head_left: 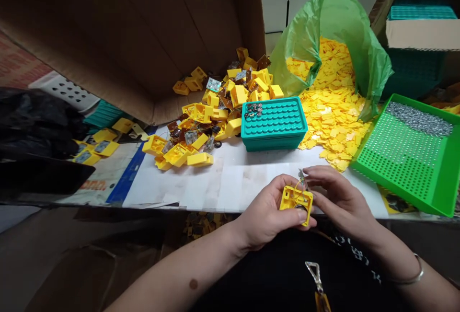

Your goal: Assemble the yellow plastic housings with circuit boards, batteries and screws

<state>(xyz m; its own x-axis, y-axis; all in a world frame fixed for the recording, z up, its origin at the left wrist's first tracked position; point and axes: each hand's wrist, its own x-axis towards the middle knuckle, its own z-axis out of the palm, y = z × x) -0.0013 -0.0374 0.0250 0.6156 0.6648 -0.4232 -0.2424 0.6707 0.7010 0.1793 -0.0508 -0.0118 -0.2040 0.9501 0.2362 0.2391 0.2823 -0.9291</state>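
Note:
My left hand (268,211) is closed around a small yellow plastic casing (286,202), its open side facing up, with the thumb pressed on a dark round part inside. Thin wires run from the casing to a small greyish circuit board (301,178) standing at its far edge. My right hand (336,202) is at the casing's right side, fingers curled round the board and wires in a pinch. Beyond the hands stands a teal ridged tray stack (275,139), with several small round metal parts (254,109) at its top left corner.
Yellow casings with boards (219,110) lie heaped before a large cardboard box (154,39). A green bag (334,10) spills flat yellow pieces (334,115). At right, a green perforated basket (406,158) holds small metal parts (420,118). A black bag (25,120) sits at left.

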